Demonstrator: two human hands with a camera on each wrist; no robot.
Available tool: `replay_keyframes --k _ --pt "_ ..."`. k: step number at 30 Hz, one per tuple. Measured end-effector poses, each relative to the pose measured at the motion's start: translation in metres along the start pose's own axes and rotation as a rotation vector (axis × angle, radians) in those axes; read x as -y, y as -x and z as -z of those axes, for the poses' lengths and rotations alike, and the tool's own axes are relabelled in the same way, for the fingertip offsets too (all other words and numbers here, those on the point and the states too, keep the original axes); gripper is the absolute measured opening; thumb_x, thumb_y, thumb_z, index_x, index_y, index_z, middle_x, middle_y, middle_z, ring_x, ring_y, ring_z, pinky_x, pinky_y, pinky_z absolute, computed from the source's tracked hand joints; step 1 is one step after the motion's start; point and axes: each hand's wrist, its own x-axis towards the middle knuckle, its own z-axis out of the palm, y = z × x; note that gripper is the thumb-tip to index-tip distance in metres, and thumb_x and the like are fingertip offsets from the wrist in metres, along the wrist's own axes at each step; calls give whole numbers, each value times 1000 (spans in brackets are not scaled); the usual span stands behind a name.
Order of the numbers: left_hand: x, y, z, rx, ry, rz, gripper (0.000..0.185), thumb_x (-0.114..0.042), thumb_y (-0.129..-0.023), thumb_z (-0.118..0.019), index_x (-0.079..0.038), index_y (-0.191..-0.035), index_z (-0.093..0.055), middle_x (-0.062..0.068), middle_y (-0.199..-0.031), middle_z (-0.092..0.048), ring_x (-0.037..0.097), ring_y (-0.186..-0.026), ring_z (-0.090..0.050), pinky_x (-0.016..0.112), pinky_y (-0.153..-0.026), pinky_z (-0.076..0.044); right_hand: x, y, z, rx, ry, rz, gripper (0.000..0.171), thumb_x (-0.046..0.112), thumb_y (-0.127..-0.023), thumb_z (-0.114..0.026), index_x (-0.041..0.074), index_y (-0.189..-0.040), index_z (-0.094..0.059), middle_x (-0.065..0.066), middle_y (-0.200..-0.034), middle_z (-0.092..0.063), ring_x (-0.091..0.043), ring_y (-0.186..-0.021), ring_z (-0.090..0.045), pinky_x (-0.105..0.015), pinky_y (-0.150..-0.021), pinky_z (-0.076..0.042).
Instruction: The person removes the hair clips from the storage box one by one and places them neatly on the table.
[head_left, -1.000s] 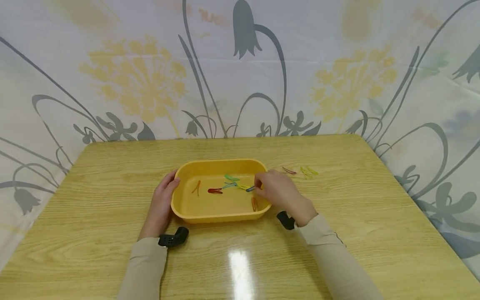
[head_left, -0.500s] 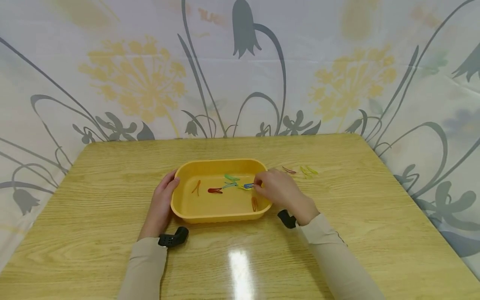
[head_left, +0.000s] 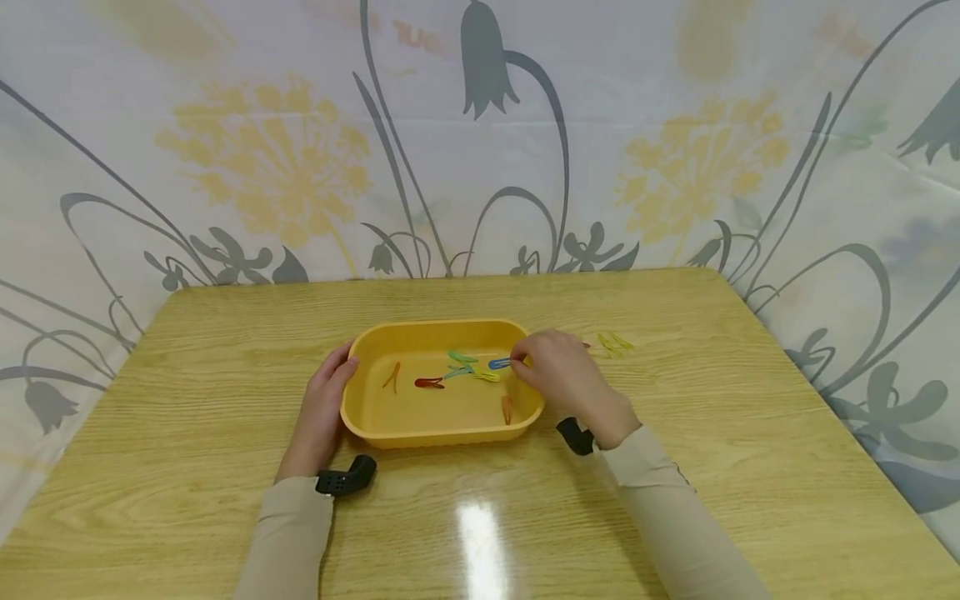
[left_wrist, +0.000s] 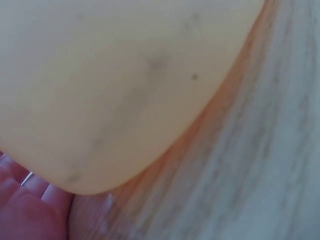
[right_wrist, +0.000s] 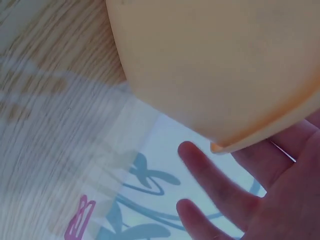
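Observation:
A yellow plastic tub sits on the table in the head view. My left hand grips its left end, thumb at the rim. Over the tub's right end, my right hand pinches a blue snap hair clip between thumb and finger. On the tub floor lie more hair clips: a dark red one, a green one, a light blue one, a yellow one, an orange one and a brownish-orange one. The right wrist view shows the tub's outer wall and spread fingers.
Right of the tub, yellow hair clips lie on the wooden table. A pink clip shows there in the right wrist view, mostly hidden by my hand in the head view. A flower-patterned cloth hangs behind the table.
My right hand has lifted slightly and shifted toward the tub's back, bringing the blue hair clip away from beside the yellow one. My left hand has stayed on the tub.

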Motion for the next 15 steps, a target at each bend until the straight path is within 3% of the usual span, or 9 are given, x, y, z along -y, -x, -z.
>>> replay_keyframes --k 6,15 --pt "0 0 0 -2 -9 2 50 -41 -97 -40 -22 -143 -32 -4 -147 -30 14 -130 -35 34 -107 -31 -2 1 3 11 -44 -16 16 22 -90 -58 14 -90 -72 1 -89 -66 -17 -84 -57 -34 -76 -48" --pt "0 0 -1 -15 -12 6 50 -41 -97 -40 -23 -143 -33 -5 -147 -30 13 -130 -35 35 -108 -29 -4 -3 8 1 -126 -64 16 25 -89 -61 13 -91 -72 2 -87 -68 -17 -81 -58 -33 -74 -48"
